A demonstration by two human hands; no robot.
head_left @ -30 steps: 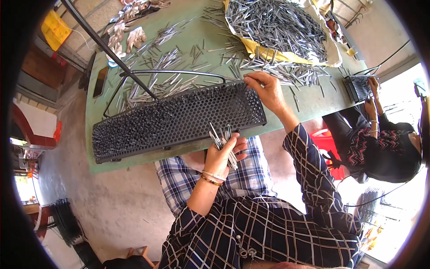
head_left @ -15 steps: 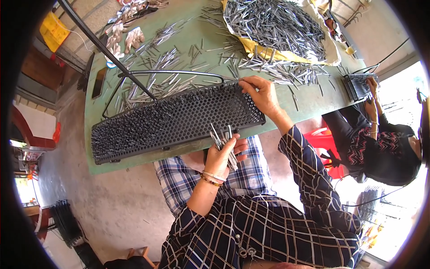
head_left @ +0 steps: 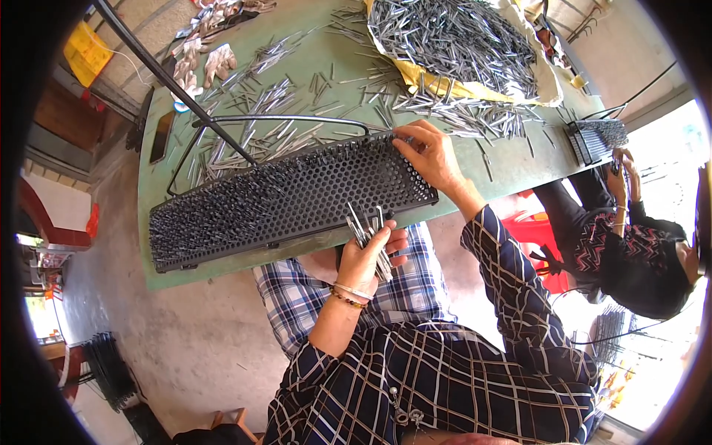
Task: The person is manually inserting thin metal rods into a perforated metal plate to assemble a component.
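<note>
A long black perforated rack [head_left: 337, 189] lies slanted along the near edge of the table. Thin dark metal pieces stand densely in the holes of its left half and along its far edge; most holes toward its right show bare. Just in front of the rack, my left hand [head_left: 361, 261] is closed around a loose bundle of thin silvery metal strips [head_left: 362, 231]. My right hand [head_left: 437, 162] is at the rack's far right corner, thumb and fingertips pinched together over the holes. Whatever is between those fingertips is too small to make out.
Loose metal strips [head_left: 278, 107] lie scattered over the green table [head_left: 504, 167]. A yellow-edged sack [head_left: 437, 85] heaped with more strips lies at the back. Work gloves [head_left: 220, 63] and a phone [head_left: 162, 136] are at the left. A co-worker [head_left: 630, 245] handles a smaller rack [head_left: 593, 141] at the right.
My right fingertips have shifted slightly at the rack's far corner. My left hand stays with its bundle. At the right, the co-worker's hands have moved down toward the near side of their rack.
</note>
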